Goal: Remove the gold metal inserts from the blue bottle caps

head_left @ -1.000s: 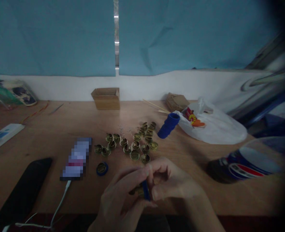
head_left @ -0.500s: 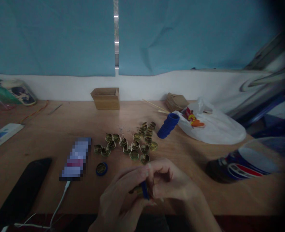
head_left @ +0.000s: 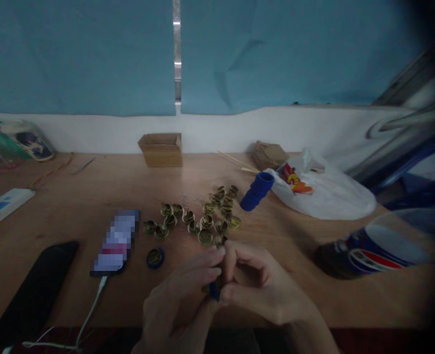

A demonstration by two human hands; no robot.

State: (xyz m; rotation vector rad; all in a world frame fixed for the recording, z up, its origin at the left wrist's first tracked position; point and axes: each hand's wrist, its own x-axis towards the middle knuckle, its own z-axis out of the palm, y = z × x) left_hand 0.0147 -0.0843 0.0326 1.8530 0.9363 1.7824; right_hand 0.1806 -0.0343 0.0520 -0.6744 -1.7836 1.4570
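Close to the table's front edge, my left hand (head_left: 178,297) and my right hand (head_left: 267,285) meet with bent fingers around a blue ring (head_left: 213,291). A brass-coloured round part shows at its left side, but fingers cover most of both pieces. Beyond my fingertips stand several brass-coloured round parts (head_left: 205,237), like small cups with a tab inside. To the left lies one such part with a blue ring around it (head_left: 155,257). A leaning stack of blue rings (head_left: 256,192) is farther back on the right.
A phone (head_left: 116,241) on a white cable and a black flat object (head_left: 36,285) lie left. A plastic cup with dark drink (head_left: 365,255) is at right, a white plastic bag (head_left: 335,191) behind it. A small cardboard box (head_left: 163,151) stands by the wall.
The blue ring has shifted slightly left between my hands and is more hidden now. My right fingers have moved left, closer over it. The things on the table stay put.
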